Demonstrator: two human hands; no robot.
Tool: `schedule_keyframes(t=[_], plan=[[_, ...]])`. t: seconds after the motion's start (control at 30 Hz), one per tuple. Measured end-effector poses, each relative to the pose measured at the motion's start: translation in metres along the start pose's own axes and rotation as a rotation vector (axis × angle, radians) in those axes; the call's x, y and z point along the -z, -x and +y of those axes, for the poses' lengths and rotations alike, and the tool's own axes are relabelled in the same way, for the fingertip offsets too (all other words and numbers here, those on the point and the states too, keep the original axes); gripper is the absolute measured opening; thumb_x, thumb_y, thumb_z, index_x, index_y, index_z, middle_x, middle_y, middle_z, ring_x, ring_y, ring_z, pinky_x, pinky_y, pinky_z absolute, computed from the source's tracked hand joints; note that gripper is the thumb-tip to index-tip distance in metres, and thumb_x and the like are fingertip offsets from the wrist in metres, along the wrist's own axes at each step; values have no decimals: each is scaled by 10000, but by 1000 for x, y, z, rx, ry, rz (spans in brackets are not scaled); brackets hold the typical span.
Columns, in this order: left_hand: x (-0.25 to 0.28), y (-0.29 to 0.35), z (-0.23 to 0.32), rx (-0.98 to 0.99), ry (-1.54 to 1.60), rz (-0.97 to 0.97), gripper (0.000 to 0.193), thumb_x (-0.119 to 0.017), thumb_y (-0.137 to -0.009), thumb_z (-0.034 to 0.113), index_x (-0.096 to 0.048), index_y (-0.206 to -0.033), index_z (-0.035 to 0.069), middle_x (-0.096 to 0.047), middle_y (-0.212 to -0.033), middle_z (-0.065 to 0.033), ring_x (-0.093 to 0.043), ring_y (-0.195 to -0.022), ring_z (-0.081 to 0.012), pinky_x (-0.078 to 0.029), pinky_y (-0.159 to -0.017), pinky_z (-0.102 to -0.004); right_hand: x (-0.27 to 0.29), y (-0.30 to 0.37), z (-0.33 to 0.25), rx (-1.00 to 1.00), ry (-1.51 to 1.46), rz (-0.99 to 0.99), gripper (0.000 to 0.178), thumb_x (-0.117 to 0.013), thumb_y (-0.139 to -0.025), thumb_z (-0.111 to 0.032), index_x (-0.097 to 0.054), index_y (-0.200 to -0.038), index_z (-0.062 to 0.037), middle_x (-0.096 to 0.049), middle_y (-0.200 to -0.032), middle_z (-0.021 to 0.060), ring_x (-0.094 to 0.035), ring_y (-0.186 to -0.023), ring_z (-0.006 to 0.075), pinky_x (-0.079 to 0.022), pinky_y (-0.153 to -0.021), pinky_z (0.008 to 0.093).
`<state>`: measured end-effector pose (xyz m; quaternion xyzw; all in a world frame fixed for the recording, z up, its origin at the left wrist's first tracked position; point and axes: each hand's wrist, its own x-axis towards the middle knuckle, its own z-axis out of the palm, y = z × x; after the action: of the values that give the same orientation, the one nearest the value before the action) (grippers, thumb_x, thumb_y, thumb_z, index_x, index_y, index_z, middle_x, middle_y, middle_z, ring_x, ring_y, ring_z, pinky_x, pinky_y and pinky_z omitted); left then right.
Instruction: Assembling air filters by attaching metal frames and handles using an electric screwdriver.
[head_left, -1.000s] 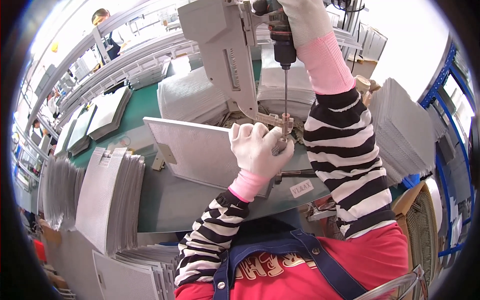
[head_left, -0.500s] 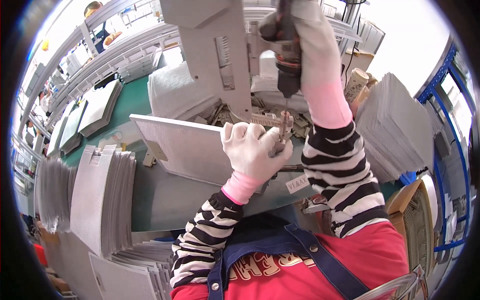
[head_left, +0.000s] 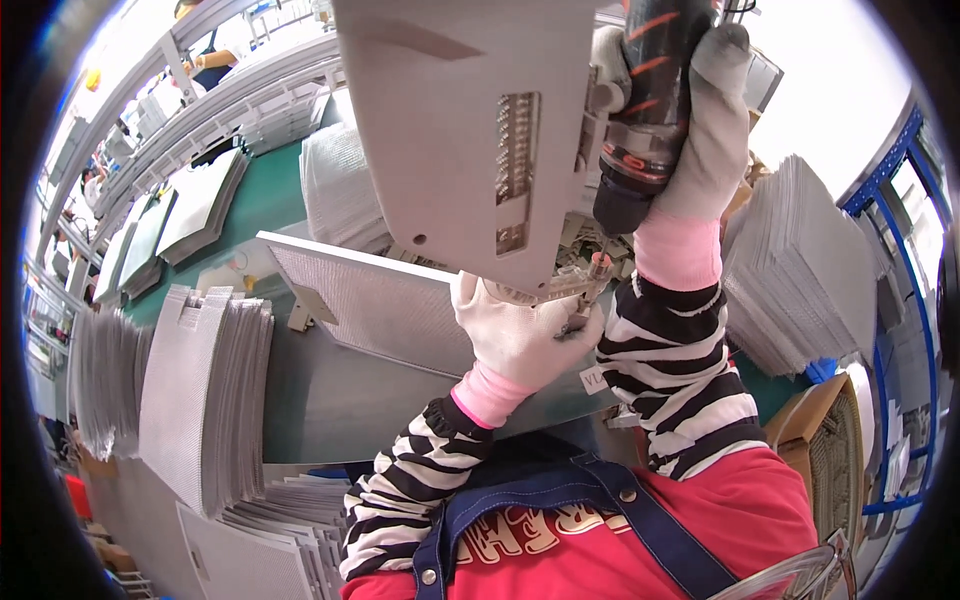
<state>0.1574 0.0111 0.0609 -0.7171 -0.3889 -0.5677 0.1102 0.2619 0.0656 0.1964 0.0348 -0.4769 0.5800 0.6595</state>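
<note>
A grey mesh panel (head_left: 380,305) with a white edge stands tilted on the bench, a small beige bracket (head_left: 315,303) on its left end. My gloved left hand (head_left: 515,335) is closed round the panel's right end, thumb and forefinger by a small metal piece. My gloved right hand (head_left: 715,130) grips a black power screwdriver (head_left: 640,130) with orange marks, tip pointing down. Its bit is close to the clear screw nozzle (head_left: 600,265) just beyond my left thumb. The grey screw-feeder housing (head_left: 450,130), with screws in its window, partly covers my left fingers.
Stacks of mesh panels stand at the left (head_left: 195,390) and right (head_left: 795,265), with more lying on the far left of the green bench (head_left: 265,215). Loose brackets (head_left: 585,240) lie behind the nozzle. A cardboard box (head_left: 800,420) is at the lower right. A person works across the racks.
My right hand has moved right and toward me with the screwdriver, and the feeder housing has swung nearer. My left hand has shifted slightly right and down, still at the panel's end.
</note>
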Motion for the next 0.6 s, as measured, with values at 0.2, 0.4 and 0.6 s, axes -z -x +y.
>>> schedule_keyframes(t=[0.2,0.4,0.6], plan=[[1,1,5,69,-5,-30,166,-734,-577,231,-674,-728,202,-536,-640,69,-504,-592,-140,-345,-641,-331,11,7,6,238,386,10,390,-362,-963,-309,-535,-1039,33,-581,-781,105,-565,-564,150,-473,-507,241],[45,2,-5,47,-182,-223,277,-729,-599,323,-640,-801,156,-599,-935,-48,-534,-920,-253,-367,-806,-409,21,-8,-5,309,391,218,306,-483,-928,-326,-543,-945,-27,-596,-786,85,-574,-609,123,-468,-534,215],[173,30,-99,889,349,798,317,-619,-799,60,-500,-1080,-25,-540,-995,-133,-571,-899,-219,-480,-802,-369,32,-31,-72,404,658,199,397,-531,-901,-349,-563,-1092,-3,-613,-828,57,-565,-612,106,-453,-528,210]])
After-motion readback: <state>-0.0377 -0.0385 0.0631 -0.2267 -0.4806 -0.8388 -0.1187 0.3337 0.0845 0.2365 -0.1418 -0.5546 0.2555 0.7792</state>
